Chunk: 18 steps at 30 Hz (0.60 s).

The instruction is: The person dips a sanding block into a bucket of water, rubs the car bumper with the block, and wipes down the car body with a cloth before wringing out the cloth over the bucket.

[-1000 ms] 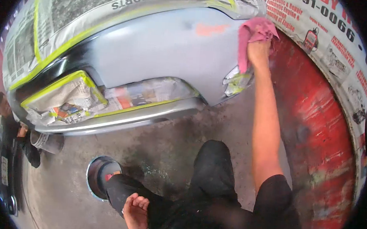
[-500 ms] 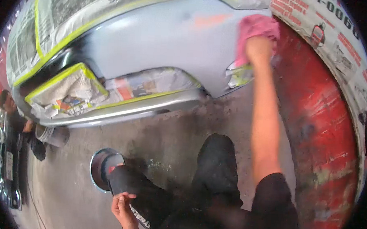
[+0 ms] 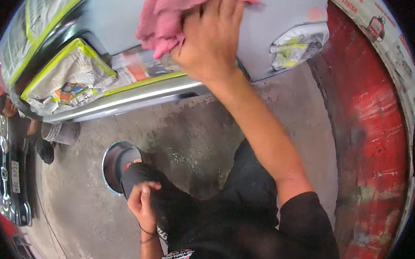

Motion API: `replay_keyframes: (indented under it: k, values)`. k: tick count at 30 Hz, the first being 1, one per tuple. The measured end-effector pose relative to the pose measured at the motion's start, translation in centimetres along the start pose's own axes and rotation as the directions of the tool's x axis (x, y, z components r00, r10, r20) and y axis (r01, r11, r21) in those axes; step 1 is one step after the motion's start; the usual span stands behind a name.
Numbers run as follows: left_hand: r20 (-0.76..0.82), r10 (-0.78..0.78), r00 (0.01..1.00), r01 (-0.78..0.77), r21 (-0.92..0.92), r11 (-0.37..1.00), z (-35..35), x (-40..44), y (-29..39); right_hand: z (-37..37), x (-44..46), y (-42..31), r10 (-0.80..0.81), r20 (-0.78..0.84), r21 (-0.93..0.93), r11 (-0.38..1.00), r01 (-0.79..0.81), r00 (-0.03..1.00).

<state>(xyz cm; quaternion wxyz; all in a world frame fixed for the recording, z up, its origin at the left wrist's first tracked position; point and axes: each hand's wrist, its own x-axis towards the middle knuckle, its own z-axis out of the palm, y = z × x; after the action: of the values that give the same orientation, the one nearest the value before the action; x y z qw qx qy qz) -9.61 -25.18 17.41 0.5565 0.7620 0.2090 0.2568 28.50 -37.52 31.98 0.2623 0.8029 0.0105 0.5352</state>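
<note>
My right hand (image 3: pixel 209 43) is closed on a crumpled pink cloth (image 3: pixel 164 21) and presses it against the pale grey car bumper (image 3: pixel 279 16). Part of the cloth spreads out to the left of the fingers, and the hand hides some of the bumper behind it. My left hand (image 3: pixel 142 201) is beside my left knee, its fingers loosely bent and apart, with nothing visible in them. Newspaper (image 3: pixel 79 71) edged with yellow-green tape covers the opening low on the bumper. A masked lamp recess (image 3: pixel 298 45) lies to the right.
A round bucket (image 3: pixel 114 167) stands by my left knee on the concrete floor (image 3: pixel 184 128). Farther left are another bucket (image 3: pixel 62 132), a crouching person (image 3: pixel 31 134) and a dark car (image 3: pixel 8 170). A scuffed red wall (image 3: pixel 362 123) curves along the right.
My right hand has swept the pink cloth leftward across the bumper from near its right end. The view has shifted, and my left hand stays by the knee.
</note>
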Motion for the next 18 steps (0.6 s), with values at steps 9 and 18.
replay_keyframes:
  k: [9, 18]
  values:
    - [-0.077, 0.042, 0.996, -0.052, -0.127, 0.991, 0.9, 7.4, -2.4, 4.1, -14.1, -3.1, 0.139, 0.495, 0.552, -0.812, -0.187, 0.858]
    - [0.287, -0.052, 0.956, 0.127, -0.248, 0.960, 9.0, 6.4, -2.6, 0.5, -31.1, 1.9, -0.311, 0.791, 0.402, -0.384, -0.831, 0.526]
